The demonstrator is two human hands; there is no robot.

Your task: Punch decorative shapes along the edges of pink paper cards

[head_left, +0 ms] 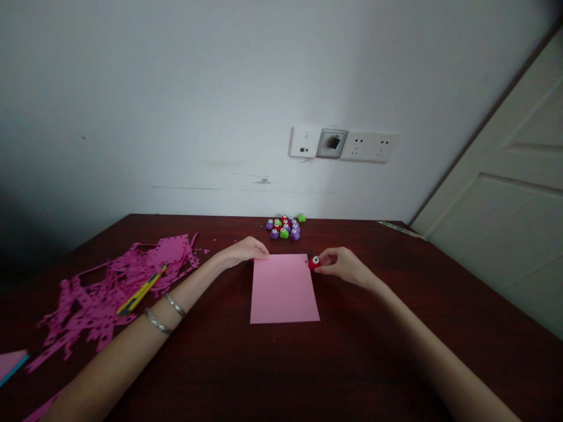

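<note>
A pink sheet of paper (284,288) lies flat in the middle of the dark wooden table (378,328). My left hand (244,250) rests at the sheet's far left corner, fingers curled and pressed onto the edge. My right hand (342,265) pinches a small red paper punch (314,262) against the sheet's far right corner. Two bracelets (165,313) sit on my left wrist.
A cluster of several small purple, green and red punches (285,227) stands behind the sheet near the wall. Punched magenta paper scraps (109,287) and a yellow utility knife (141,291) lie at the left. Wall sockets (343,144) and a door (505,205) are behind.
</note>
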